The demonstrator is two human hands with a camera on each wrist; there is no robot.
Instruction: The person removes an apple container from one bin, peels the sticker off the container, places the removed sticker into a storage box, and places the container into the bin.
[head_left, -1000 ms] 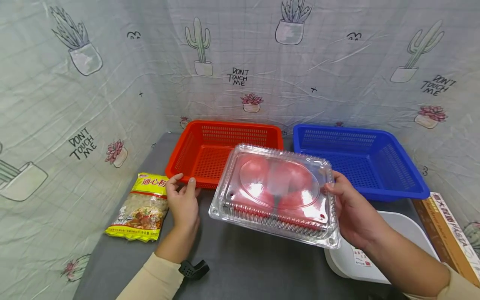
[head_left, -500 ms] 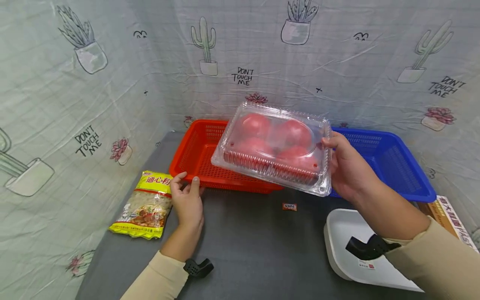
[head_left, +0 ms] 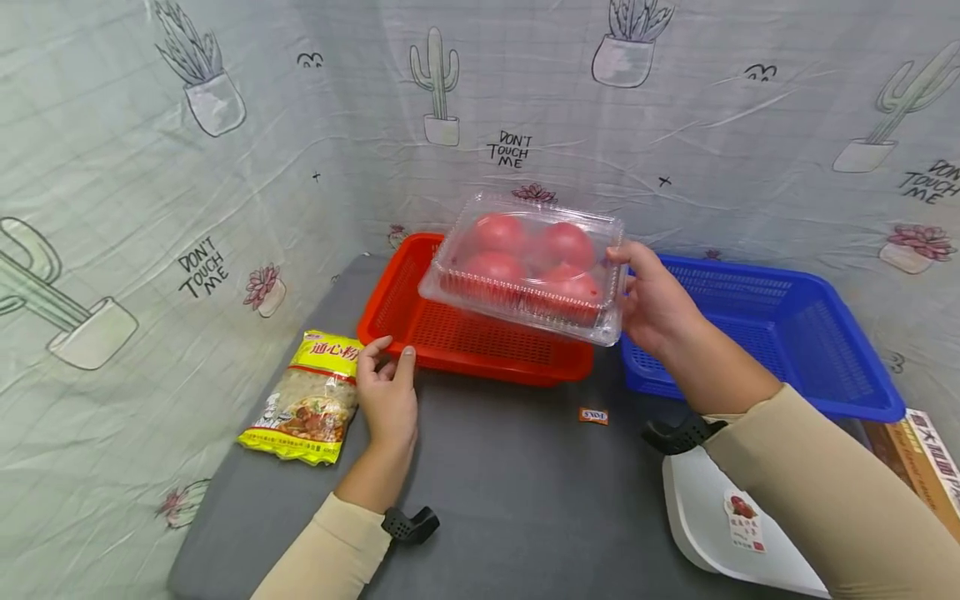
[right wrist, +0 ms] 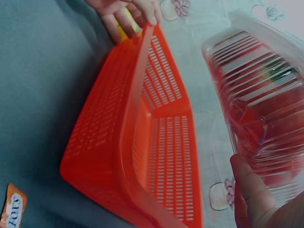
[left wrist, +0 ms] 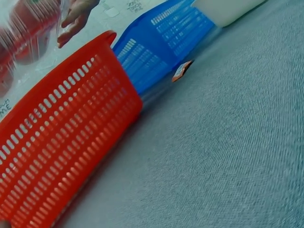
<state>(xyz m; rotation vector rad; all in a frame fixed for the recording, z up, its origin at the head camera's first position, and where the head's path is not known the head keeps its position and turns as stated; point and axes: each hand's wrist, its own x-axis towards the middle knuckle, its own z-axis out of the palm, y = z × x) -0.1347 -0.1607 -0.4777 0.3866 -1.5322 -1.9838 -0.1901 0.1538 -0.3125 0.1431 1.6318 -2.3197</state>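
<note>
My right hand (head_left: 654,302) grips the right end of a clear plastic clamshell box (head_left: 525,265) with several red tomatoes inside, held in the air above the red basket (head_left: 465,337). The right wrist view shows the box (right wrist: 259,99) beside the basket (right wrist: 142,142), with my thumb at its edge. My left hand (head_left: 387,392) lies on the grey table, its straight fingertips touching the basket's front left corner; the same hand (right wrist: 128,14) appears at the top of the right wrist view. The left wrist view shows the basket's side wall (left wrist: 61,137).
A blue basket (head_left: 780,329) stands right of the red one. A yellow noodle packet (head_left: 311,398) lies left of my left hand. A small orange sachet (head_left: 592,415) lies on the table, a white tray (head_left: 738,525) at the front right, a pasta box (head_left: 926,471) at the far right.
My right hand has lifted the tomato box up and carried it away from me, from over the table front to above the red basket. The left hand has stayed at the basket's corner.
</note>
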